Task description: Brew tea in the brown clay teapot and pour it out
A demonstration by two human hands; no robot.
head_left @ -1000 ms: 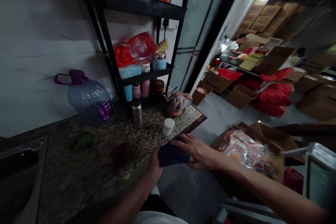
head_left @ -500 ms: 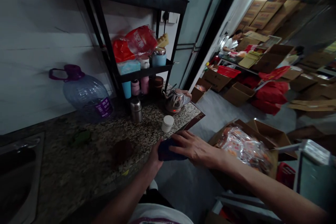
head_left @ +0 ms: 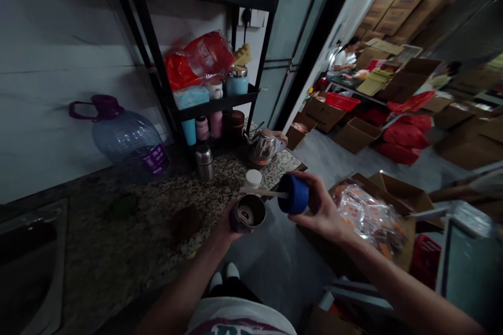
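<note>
My left hand point(head_left: 227, 229) is wrapped round a dark metal tumbler point(head_left: 260, 214), whose open mouth faces up toward me. Inside it I can make out a pale bottom, though not what it contains. Right of the tumbler, my right hand point(head_left: 324, 212) grips a blue lid point(head_left: 294, 193) between thumb and fingers. A pale straw point(head_left: 264, 192) sticks out of the lid leftward, passing above the tumbler's rim. Just beyond the tumbler stands a small white-topped container point(head_left: 253, 177) on the counter. Farther back is a steel kettle point(head_left: 262, 149) with a red light lit.
A steel flask point(head_left: 205, 163) and a large purple-capped water jug point(head_left: 128, 136) stand on the speckled counter point(head_left: 153, 214). A black shelf rack point(head_left: 214, 110) rises behind. At left is a sink point(head_left: 58, 251). Cartons point(head_left: 401, 193) sit on the floor at right; a person point(head_left: 342, 60) works beyond.
The blue lid has come off the tumbler. My right hand has carried it to the right with the straw, and the tumbler's mouth now shows in my left hand.
</note>
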